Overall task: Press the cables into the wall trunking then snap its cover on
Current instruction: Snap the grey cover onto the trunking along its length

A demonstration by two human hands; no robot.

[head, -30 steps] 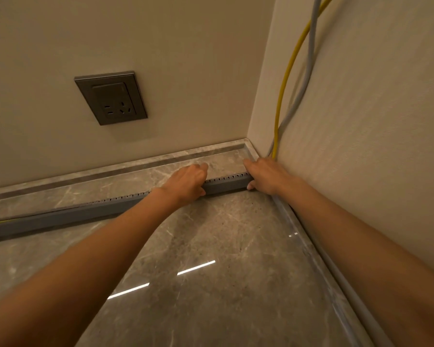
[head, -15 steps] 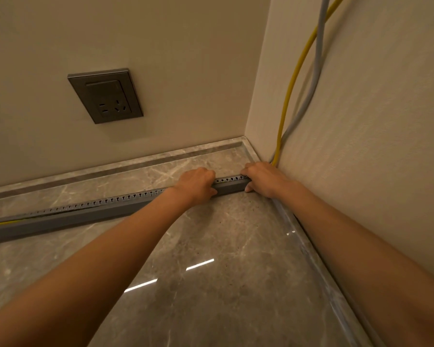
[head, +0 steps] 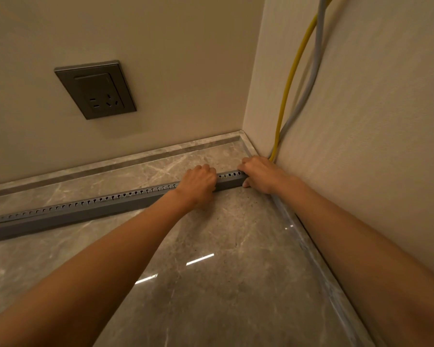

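While presumably seating the yellow cable (head: pixel 290 81), grips the slotted trunking (head: pixel 85 209) on the floor below the wall socket (head: pixel 95 90), left hand (head: pixel 198 186) and right hand (head: pixel 261 174) fingers clamped over its top, right of that socket.

This is a finished indoor room, most likely a home or flat, seen at its corner. The plain beige back wall (head: pixel 173 58) meets a right wall (head: pixel 373 108) with finely ribbed wallpaper. A grey wall socket (head: pixel 95 90) sits low down. Below is a glossy marble-look surface (head: pixel 223 284) with a raised stone border (head: pixel 135 156). A yellow cable (head: pixel 290 81) and a grey cable (head: pixel 317 46) hang loose.
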